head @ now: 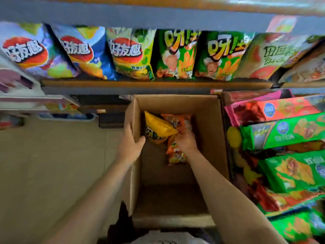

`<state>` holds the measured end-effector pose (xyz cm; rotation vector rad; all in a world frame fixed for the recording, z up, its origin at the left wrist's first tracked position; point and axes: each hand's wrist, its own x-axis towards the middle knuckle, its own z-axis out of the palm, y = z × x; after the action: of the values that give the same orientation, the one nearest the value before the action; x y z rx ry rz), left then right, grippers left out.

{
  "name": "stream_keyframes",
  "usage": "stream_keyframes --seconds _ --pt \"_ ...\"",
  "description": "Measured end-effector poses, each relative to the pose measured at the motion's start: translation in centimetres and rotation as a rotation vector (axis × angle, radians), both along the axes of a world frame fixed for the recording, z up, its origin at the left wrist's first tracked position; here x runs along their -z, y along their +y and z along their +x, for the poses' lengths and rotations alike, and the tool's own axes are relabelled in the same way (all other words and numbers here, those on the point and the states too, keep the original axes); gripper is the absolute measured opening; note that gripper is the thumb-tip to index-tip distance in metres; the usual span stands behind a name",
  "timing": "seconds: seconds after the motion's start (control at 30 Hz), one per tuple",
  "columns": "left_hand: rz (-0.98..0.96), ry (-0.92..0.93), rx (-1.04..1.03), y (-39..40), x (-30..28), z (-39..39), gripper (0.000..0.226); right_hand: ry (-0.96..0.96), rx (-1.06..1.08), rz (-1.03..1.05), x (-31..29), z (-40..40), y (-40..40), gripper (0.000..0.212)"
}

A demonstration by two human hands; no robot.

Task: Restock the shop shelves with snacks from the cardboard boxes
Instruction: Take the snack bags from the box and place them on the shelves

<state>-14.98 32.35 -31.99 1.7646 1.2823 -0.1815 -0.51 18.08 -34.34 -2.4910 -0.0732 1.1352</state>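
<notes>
An open cardboard box stands on the floor in front of me, below the shelf. At its bottom lie a yellow snack bag and orange snack bags. My left hand grips the box's left wall, thumb inside and fingers outside. My right hand reaches down into the box and its fingers curl onto an orange bag beside the yellow one. The shelf above holds a row of upright chip bags in purple, blue, yellow-green and green.
A second box to the right is packed with green and red-pink packets. White racks with goods stand at the left. Beige floor tiles lie left of the box.
</notes>
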Motion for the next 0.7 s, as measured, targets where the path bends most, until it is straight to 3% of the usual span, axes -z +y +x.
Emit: stream_keyframes --seconds 0.13,0.23,0.3,0.4,0.53,0.6,0.7 --pt "0.022 0.056 -0.072 -1.6 2.9 -1.7 0.041 -0.011 0.106 -0.203 5.8 -1.3 -1.5 0.086" --pt "0.053 0.018 -0.072 -1.2 3.3 -1.7 0.042 -0.017 0.13 -0.309 9.2 -1.6 -1.5 0.124" --pt "0.05 -0.004 -0.069 -1.2 3.1 -1.7 0.045 -0.004 0.106 -0.363 10.6 -1.7 -1.6 0.137" --pt "0.073 -0.014 -0.064 -1.4 3.1 -1.6 0.048 -0.015 0.124 -0.338 11.1 -1.2 -1.8 0.128" --pt "0.117 -0.038 -0.041 -1.5 3.0 -1.8 0.067 -0.009 0.4 -0.083 8.8 0.3 -2.5 0.104" --pt "0.299 -0.055 0.088 -1.6 2.5 -2.0 0.082 0.017 0.534 0.096 6.1 0.1 -3.2 0.092" --pt "0.642 -0.151 0.37 -1.6 1.2 -1.6 0.088 -0.002 0.52 0.311 1.2 -2.1 -4.9 0.075"
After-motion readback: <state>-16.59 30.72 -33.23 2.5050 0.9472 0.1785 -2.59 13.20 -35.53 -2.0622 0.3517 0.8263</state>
